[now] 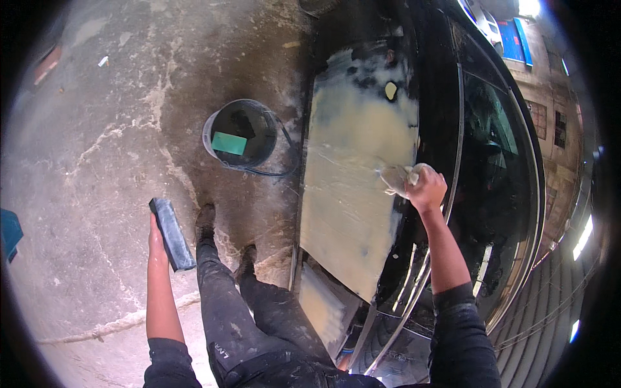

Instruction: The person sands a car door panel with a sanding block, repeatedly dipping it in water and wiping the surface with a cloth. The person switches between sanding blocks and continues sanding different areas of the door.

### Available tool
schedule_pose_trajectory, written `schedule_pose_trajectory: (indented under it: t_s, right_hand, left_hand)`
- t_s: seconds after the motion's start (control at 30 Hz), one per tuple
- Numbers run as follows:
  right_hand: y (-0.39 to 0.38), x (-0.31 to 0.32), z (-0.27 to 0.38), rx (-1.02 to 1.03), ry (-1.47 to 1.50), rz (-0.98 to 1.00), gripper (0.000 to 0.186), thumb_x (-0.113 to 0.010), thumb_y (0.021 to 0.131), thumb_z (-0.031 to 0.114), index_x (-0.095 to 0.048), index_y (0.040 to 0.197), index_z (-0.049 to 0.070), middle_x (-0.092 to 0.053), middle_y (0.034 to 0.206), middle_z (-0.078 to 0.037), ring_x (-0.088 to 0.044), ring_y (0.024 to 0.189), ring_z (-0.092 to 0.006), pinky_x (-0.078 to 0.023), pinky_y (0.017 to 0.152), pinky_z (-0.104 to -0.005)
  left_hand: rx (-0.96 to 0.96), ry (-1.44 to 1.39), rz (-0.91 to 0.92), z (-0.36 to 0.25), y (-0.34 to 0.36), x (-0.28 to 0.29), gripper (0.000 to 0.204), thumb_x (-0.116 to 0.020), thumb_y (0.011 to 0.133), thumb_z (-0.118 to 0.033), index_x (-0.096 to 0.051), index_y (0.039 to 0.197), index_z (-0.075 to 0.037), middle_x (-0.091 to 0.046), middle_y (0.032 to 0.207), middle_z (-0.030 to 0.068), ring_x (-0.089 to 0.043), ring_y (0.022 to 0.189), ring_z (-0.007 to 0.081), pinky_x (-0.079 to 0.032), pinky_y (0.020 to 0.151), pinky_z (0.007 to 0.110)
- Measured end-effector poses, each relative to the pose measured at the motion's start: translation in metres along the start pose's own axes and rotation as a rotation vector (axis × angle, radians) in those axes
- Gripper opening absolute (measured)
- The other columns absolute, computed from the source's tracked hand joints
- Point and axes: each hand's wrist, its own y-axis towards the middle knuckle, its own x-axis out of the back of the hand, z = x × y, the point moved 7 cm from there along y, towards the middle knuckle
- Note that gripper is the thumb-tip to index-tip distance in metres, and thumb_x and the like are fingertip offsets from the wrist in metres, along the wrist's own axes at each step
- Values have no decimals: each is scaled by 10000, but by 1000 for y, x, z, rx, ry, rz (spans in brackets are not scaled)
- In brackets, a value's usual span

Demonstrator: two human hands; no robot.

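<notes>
My right hand grips a wet, crumpled rag against the upper edge of a black car's side panel. Pale yellow body filler covers much of that panel, and wet streaks run across it from the rag. Off to the left, away from the car, my left hand is wrapped round a long dark sanding block with a greyish, dusty face. Its fingers are partly hidden behind the block.
A bucket of dark water stands on the wet concrete floor beside the car, with a green block in it. My legs are close to the panel's near end. The car's window lies beyond the panel. A teal object sits at far left.
</notes>
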Motion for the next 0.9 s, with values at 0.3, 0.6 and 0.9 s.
schedule_pose_trajectory:
  t_s: [0.3,0.6,0.9]
  right_hand:
    - [71,-38,46,-278,-10,167,382,-841,761,367,-709,1015,114,-765,1000,-132,-725,977,-358,-531,878,-468]
    - [105,-139,209,-318,350,471,620,-798,888,537,-670,1284,77,-759,1200,-183,-714,1140,-377,-556,974,-493]
    - [101,-277,349,-289,836,579,632,-813,891,352,-621,1366,-20,-697,1316,-283,-655,1253,-443,-534,1043,-502]
  left_hand:
    - [3,-215,36,-33,-73,44,736,-415,1048,-762,-715,1219,-112,-757,959,114,-739,808,288,-636,755,444]
    - [-86,-291,150,-92,-132,-16,751,-325,1101,-680,-657,1327,-45,-758,1123,189,-756,942,334,-655,850,470]
    - [-137,-456,201,-140,-168,-89,792,-361,1094,-687,-614,1384,6,-725,1197,238,-728,1053,379,-621,983,501]
